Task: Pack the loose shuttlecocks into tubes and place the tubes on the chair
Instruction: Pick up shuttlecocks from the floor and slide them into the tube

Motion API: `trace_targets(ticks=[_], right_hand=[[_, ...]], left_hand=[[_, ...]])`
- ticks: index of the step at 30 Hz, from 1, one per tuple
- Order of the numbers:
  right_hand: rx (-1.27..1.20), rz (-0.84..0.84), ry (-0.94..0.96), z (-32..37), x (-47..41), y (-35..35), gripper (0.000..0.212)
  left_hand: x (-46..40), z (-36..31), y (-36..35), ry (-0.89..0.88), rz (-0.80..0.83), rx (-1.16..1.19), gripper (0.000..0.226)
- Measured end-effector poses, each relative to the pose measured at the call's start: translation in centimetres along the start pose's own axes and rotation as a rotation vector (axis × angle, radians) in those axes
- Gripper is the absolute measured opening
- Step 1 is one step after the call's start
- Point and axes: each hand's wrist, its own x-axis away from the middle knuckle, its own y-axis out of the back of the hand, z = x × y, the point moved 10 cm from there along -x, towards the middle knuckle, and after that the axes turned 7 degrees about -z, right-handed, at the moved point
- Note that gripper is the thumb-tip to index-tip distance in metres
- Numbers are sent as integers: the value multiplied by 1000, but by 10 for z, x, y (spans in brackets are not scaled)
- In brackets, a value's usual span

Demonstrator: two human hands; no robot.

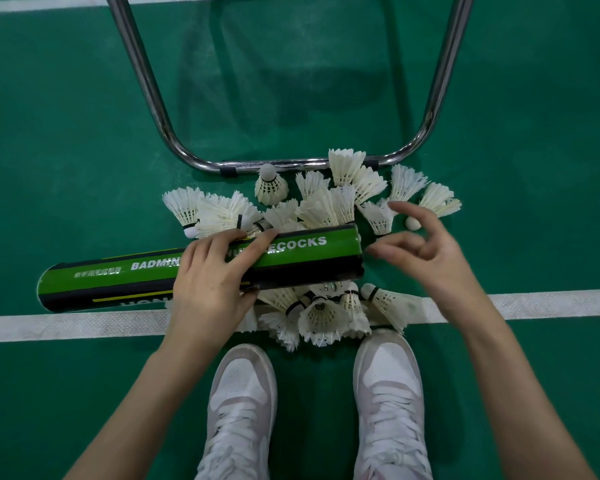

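A green and black shuttlecock tube [111, 278] lies level above the floor, its right end over a pile of several white feather shuttlecocks [323, 206]. My left hand [212, 275] grips the tube around its middle. My right hand [430, 254] hovers just beyond the tube's right end with fingers loosely spread, holding nothing. More shuttlecocks [323, 317] lie under the tube near my shoes. The chair's chrome leg frame [174, 143] stands on the floor behind the pile; its seat is out of view.
Green court floor with a white line [66, 323] running left to right beneath the tube. My two white sneakers [239, 403] stand at the near side of the pile. One loose cork tip [413, 223] lies by the right hand.
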Motion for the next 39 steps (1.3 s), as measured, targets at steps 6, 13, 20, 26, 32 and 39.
trace_targets(ticks=[6,13,20,26,32,39], right_hand=[[141,-175,118,-21,-41,35,49],[388,-152,157,-47,-77,31,57],[606,-190,200,-52,-77,27,51],[707,-179,100,-67,-60,35,43],[837,-206,195,-45,-37,38,28],[350,-372,199,-2,0,51,39]], left_hand=[[2,0,-1,17,8,-17,89],[3,0,-2,21,9,-24,89],[4,-2,-1,23,12,-9,91],[5,-3,-4,26,27,-11,90],[7,-2,-7,31,45,-30,88],[8,-3,-8,31,49,-36,90]])
